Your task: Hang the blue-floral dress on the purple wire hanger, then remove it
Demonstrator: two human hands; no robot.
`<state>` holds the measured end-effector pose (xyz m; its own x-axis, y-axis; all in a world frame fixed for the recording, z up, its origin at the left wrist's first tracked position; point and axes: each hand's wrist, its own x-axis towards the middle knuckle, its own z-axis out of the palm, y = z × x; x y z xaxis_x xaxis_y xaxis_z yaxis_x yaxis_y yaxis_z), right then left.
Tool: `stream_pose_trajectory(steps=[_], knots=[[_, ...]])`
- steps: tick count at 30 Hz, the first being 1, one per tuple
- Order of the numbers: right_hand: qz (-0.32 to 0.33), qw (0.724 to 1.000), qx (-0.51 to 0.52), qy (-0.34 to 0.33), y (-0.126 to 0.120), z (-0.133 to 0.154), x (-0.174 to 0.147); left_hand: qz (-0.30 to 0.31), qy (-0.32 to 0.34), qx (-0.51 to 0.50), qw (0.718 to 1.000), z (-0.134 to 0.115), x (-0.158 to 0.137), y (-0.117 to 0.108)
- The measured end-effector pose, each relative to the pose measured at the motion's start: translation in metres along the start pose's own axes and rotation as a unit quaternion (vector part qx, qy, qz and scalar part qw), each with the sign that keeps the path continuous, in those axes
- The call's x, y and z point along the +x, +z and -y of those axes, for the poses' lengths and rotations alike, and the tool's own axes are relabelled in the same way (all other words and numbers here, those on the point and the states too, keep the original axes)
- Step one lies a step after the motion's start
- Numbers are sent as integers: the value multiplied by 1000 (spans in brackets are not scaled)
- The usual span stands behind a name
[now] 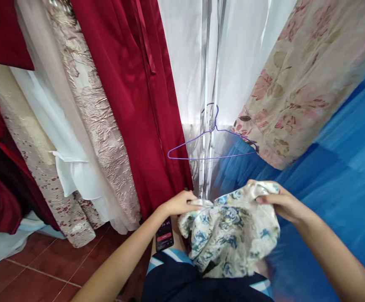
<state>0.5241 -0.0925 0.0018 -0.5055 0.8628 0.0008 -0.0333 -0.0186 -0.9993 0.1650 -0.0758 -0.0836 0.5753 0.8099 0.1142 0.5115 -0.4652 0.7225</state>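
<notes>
Between my hands, over my lap, hangs a bunched cream garment with blue and green flowers (232,226); its exact kind is hard to tell. My left hand (180,203) pinches its upper left edge between thumb and fingers. At its upper right, my right hand (275,201) grips the cloth, thumb in front and the other fingers partly behind it. Just beyond the garment, a purple wire hanger (212,157) hangs with nothing on it, in front of white cloth.
A phone (165,235) with a lit screen rests by my left thigh. Long garments hang all around: a dark red one (132,84), a pink floral one (283,105) and blue tulle (333,167) at the right. Red floor tiles (34,268) show at lower left.
</notes>
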Motion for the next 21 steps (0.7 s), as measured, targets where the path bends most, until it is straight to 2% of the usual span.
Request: stream_pose_trajectory(steps=[3, 6, 9, 11, 15, 18, 21], knots=[[-109, 986, -104, -64, -17, 0, 22, -99, -1, 141, 985, 14, -20, -53], [-151, 952, -219, -153, -18, -2, 56, -174, -17, 234, 956, 12, -31, -103], [-190, 908, -277, -251, -9, 1, 91, -233, -3, 261, 937, 5, -24, -142], [-204, 892, -298, -273, -4, 3, 110, -272, 0, 242, 931, 1, -11, -159], [-183, 905, -303, -235, 6, -2, 129, -344, -57, 163, 923, -11, 24, -171], [-162, 909, -310, -227, 19, -10, 125, -324, -12, 139, 936, -31, 49, -158], [-137, 901, -326, -252, 30, -12, 110, -335, 39, 174, 925, -49, 63, -140]])
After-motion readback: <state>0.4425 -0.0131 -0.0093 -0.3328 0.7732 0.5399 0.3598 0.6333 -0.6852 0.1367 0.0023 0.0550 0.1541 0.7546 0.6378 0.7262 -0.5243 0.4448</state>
